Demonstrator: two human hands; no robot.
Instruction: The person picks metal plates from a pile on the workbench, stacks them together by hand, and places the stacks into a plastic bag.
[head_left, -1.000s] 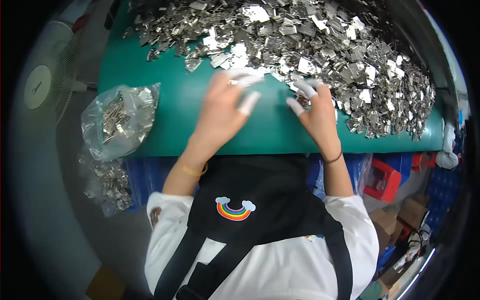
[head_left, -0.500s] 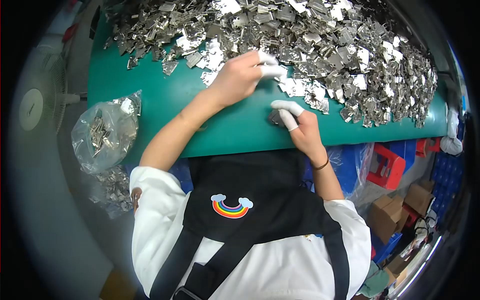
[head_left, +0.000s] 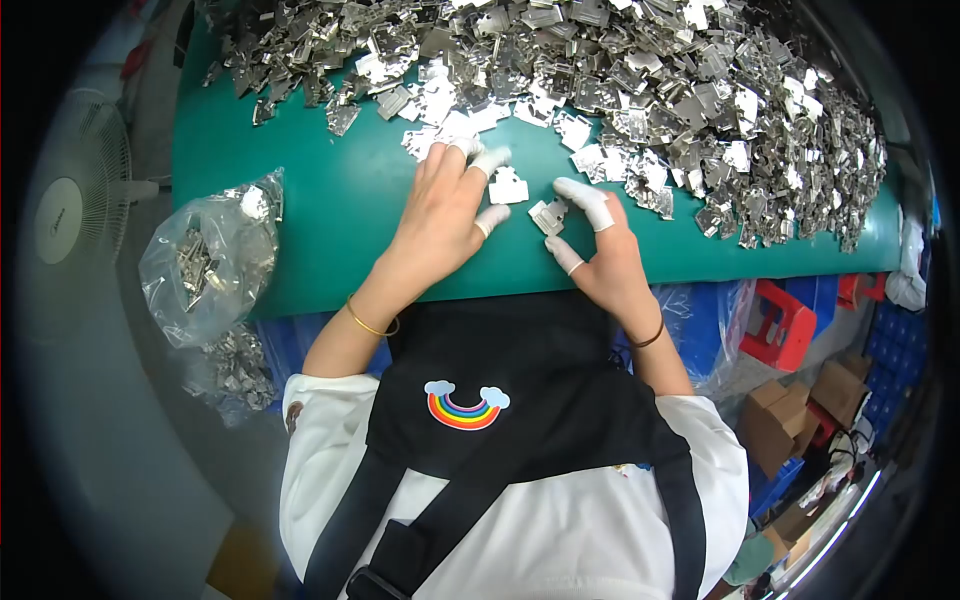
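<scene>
My left hand has its fingers spread, with white covers on several fingertips. Its longer fingertips reach loose pieces at the front edge of a heap of shiny stamped metal pieces. To the right of that hand, a single flat metal piece lies on the green table. My right hand curves around another metal piece, thumb and forefinger apart on either side of it. Whether they touch its edges is hard to tell. White covers sit on this thumb and forefinger too.
A clear plastic bag with metal pieces hangs by the table's left edge, above more pieces in a lower bag. A fan stands farther left. On the right are a red stool and cardboard boxes.
My left hand has drawn back left from the heap and spread its fingers. My right thumb and forefinger have opened around the metal piece. A single piece now lies between the hands.
</scene>
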